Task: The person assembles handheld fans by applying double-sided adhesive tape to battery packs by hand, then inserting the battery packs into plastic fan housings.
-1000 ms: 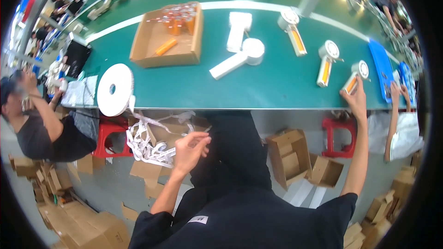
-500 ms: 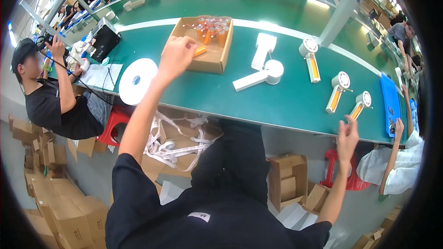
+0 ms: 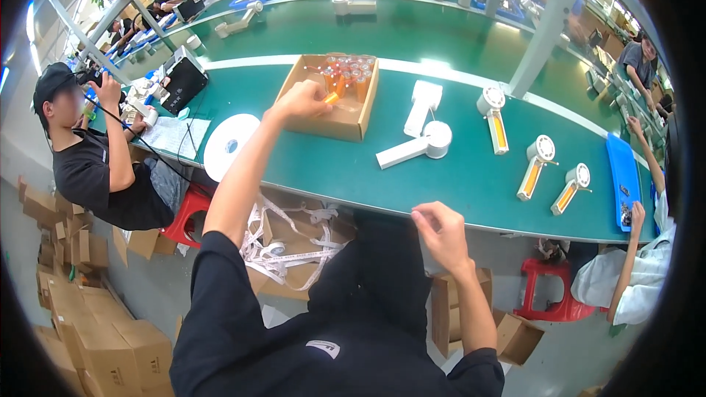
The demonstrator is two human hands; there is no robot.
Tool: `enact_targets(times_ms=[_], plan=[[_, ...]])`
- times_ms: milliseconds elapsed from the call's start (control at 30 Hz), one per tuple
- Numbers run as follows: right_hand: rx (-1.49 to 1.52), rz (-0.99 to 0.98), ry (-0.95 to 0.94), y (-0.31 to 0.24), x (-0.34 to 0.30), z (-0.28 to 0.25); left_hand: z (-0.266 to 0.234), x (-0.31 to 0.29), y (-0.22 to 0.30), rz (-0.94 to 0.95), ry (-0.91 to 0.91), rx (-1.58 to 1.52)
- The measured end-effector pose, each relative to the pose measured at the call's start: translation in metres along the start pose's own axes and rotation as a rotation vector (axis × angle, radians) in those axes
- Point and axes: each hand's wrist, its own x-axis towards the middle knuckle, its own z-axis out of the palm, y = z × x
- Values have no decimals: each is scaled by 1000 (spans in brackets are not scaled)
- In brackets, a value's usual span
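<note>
My left hand (image 3: 300, 100) reaches over a cardboard box (image 3: 346, 128), its fingers pinched on an orange cylindrical battery (image 3: 333, 97). Several more orange batteries (image 3: 360, 84) with red wires stand at the back of that box. My right hand (image 3: 444, 234) hovers by the table's front edge, loosely curled with fingers apart and nothing visible in it. To the right lie three white handheld fans, one farther back (image 3: 494, 119) and two nearer (image 3: 535, 165) (image 3: 571, 187), each with orange showing in its open handle. Two white closed-handle fans (image 3: 403, 153) (image 3: 422, 106) lie between the box and these.
A large white reel (image 3: 229, 148) lies left of the box, near the table edge. A blue tray (image 3: 623, 176) with small parts is at the far right, beside another person's hand. At left a seated person (image 3: 99, 151) holds a dark device. A grey post (image 3: 548, 33) rises behind.
My right hand has moved left, away from the nearest open-handle fan to the table's front edge. My left hand stays at the box with the battery, shifted slightly deeper over it. The view has tilted.
</note>
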Motion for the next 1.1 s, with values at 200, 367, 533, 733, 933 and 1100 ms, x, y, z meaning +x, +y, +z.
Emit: enact_targets(times_ms=[200, 367, 533, 733, 933, 1100], plan=[[215, 118, 93, -21, 7, 12, -5, -74, 51, 180, 240, -476], [243, -74, 99, -52, 27, 16, 31, -154, 102, 277, 23, -1140], [77, -92, -221, -70, 35, -2, 46, -182, 118, 392, 25, -407], [-162, -44, -493, -49, 28, -1, 47, -190, 131, 602, -45, 6], [-2, -63, -501, -33, 17, 11, 10, -196, 125, 581, -136, 66], [679, 381, -353, -17, -2, 20, -17, -201, 24, 248, 263, 76]])
